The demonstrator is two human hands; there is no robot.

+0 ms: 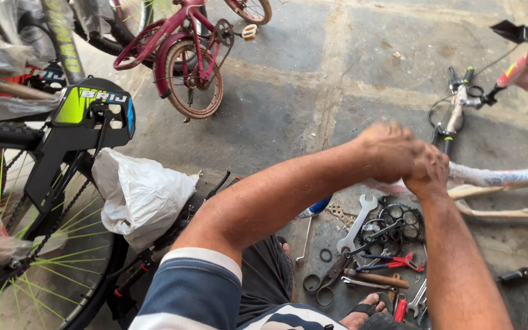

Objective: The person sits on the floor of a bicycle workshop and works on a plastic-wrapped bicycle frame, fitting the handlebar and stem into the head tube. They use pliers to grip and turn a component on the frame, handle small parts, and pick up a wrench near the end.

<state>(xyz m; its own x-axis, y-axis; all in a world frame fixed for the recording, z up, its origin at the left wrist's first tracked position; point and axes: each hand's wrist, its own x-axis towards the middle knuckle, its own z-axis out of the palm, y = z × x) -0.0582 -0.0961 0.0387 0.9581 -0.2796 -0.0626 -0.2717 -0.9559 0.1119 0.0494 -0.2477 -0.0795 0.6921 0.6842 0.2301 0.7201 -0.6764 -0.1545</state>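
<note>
My left hand (389, 150) and my right hand (428, 172) are closed and pressed together above the floor, right of centre. Both grip the near end of a bicycle tube wrapped in clear plastic (499, 177), which runs off to the right edge. The hands are blurred, and the fingers hide the tube's end. Directly below them on the stone floor lie a silver spanner (359, 221), a black chainring (402, 219) and red-handled pliers (399, 263).
A bicycle wheel with green spokes (50, 250) and a black-and-green chain guard (96, 113) fill the left. A white plastic bag (139, 195) rests beside it. A maroon child's bicycle (184, 58) stands behind. A handlebar with cables (456, 107) lies at the right.
</note>
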